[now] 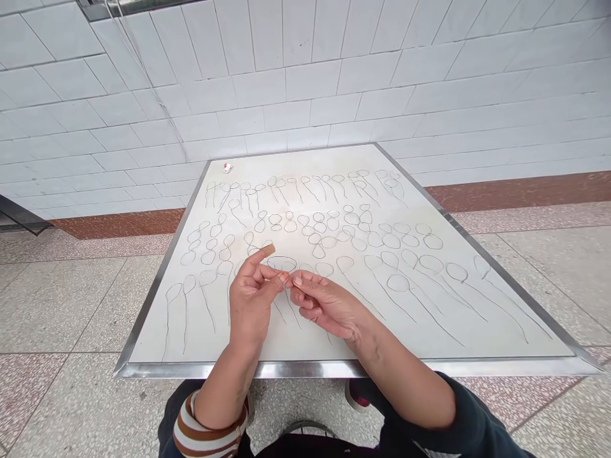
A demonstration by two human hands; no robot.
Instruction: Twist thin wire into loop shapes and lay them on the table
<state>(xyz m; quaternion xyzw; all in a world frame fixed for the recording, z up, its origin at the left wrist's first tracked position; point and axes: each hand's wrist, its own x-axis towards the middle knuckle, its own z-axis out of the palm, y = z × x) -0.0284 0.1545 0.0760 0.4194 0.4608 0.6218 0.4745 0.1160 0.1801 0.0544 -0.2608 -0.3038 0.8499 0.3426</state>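
Note:
My left hand [252, 299] and my right hand [322, 301] meet above the front middle of the white table [296, 348]. Both pinch a thin wire [281, 257] whose loop rises just above the fingertips. A tan covering wraps one raised finger of my left hand. Around my hands lie rows of thin dark wires: single loops with long tails, such as a looped wire [398, 283] to the right, and figure-eight shapes [290, 221] farther back.
A small red and white object [228, 168] sits at the table's back left corner. Metal trim [334, 369] edges the table. Behind stands a white tiled wall [315, 79]; a thin cable [153, 86] hangs at left.

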